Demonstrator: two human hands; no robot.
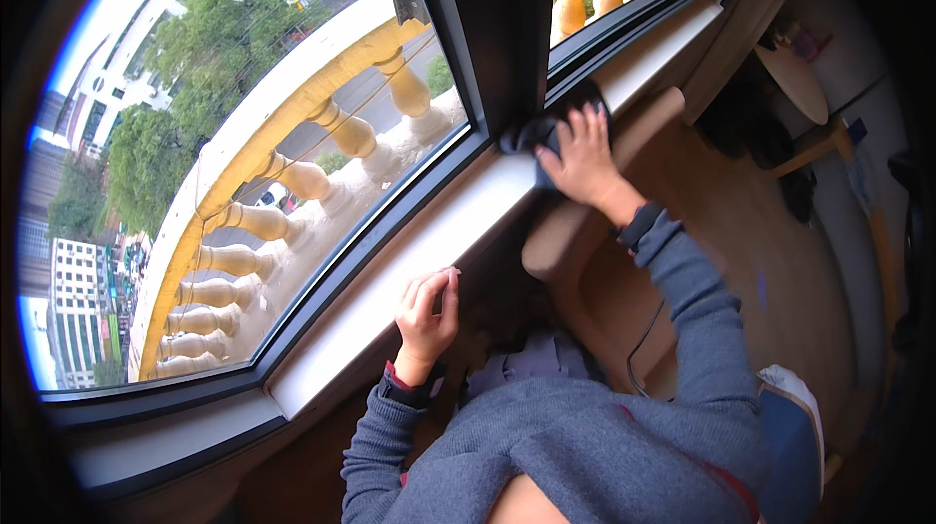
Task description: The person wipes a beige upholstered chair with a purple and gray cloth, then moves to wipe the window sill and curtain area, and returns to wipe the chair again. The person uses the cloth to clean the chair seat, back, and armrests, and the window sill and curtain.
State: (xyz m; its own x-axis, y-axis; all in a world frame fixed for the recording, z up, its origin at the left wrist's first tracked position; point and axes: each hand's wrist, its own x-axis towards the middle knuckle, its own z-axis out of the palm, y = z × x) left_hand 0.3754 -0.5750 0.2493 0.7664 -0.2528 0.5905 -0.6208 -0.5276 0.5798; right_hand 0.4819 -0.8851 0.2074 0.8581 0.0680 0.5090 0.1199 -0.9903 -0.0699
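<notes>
My right hand [585, 158] reaches forward to the sill beside the dark window post. Its fingers and thumb lie over a dark, soft-edged object [526, 137], blurred and partly covered by the hand, so its kind cannot be told. Lower and to the left, my left hand [429, 314] is raised near the inner edge of the pale windowsill [390, 275]. Its fingers are curled in with the thumb against them; whether something small is pinched there is too unclear to see.
Dark-framed window panes [468, 85] border the sill. Outside stands a yellow balustrade [229, 178]. Below the sill is a brown rounded piece of furniture [595, 197], with a thin dark cable [639, 353] near it. A blue-and-white chair back [795, 417] is behind my right elbow.
</notes>
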